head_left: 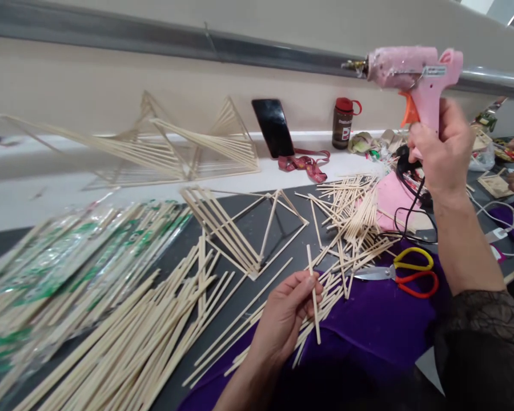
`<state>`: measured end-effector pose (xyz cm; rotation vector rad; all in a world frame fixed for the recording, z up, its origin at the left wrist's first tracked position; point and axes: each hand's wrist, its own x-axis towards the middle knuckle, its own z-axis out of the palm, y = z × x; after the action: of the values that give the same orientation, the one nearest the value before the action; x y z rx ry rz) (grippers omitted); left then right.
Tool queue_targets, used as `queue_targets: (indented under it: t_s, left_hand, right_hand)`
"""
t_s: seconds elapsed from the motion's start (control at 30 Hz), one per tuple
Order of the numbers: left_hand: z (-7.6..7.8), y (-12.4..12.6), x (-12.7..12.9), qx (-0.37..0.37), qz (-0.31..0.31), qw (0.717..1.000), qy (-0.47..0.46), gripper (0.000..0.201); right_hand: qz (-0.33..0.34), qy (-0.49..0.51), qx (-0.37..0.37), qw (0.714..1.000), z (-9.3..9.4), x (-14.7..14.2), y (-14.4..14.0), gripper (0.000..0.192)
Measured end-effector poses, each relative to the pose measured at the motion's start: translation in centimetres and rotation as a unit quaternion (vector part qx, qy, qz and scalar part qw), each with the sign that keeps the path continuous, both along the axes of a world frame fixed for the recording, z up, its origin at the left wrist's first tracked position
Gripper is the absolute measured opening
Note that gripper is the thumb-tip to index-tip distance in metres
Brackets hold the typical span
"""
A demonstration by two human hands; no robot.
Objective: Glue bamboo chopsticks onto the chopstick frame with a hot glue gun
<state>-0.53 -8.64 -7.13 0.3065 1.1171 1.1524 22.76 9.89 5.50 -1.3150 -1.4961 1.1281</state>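
The table (297, 242) was the largest thing under my left hand (289, 305). Far to the left of these fingers lay the long sticks (132, 331). The frame (229, 231) stood beyond my left fingers and to their left; its nearest corner was near them, but it did not touch. My left hand was the nearer one to this corner, because my right hand (448, 142) was raised, well apart, up and to the right.

The gun (405, 68) was in my right hand. Those fingers were closed around its handle, beside the trigger (408, 108), but I could not tell whether the trigger was pressed. The nozzle (354, 65) pointed to the left, well above my left fingers and apart from what they held. To the right of the left fingers lay the scissors (394, 272).

The smallest was one short stick (316, 314), pinched between my left thumb and fingers. They were open only by its thickness. Its long axis went across the fingertips and away from me, the far end slightly to the left, and both ends were free.
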Motion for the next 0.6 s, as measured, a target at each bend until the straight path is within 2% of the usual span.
queue_targets:
  t_s: [0.13, 0.33, 0.5, 0.6]
  left_hand:
    - [-0.1, -0.2, -0.1, 0.004, -0.001, 1.0, -0.016, 0.035]
    - [0.0, 0.3, 0.1, 0.0, -0.012, 0.999, -0.033, 0.04]
    - [1.5, 2.0, 0.0, 0.024, -0.01, 0.999, -0.026, 0.037]
    - [2.0, 3.1, -0.3, 0.05, 0.008, 0.999, -0.015, 0.034]
  right_hand:
    - [0.048, 0.061, -0.006, 0.997, -0.8, -2.5, -0.2, 0.027]
    - [0.121, 0.196, -0.026, 0.973, -3.5, -5.4, -0.6, 0.02]
    - [0.155, 0.187, -0.058, 0.968, -4.8, -5.8, -0.7, 0.029]
    - [0.177, 0.198, -0.086, 0.96, -5.1, -5.5, -1.1, 0.024]
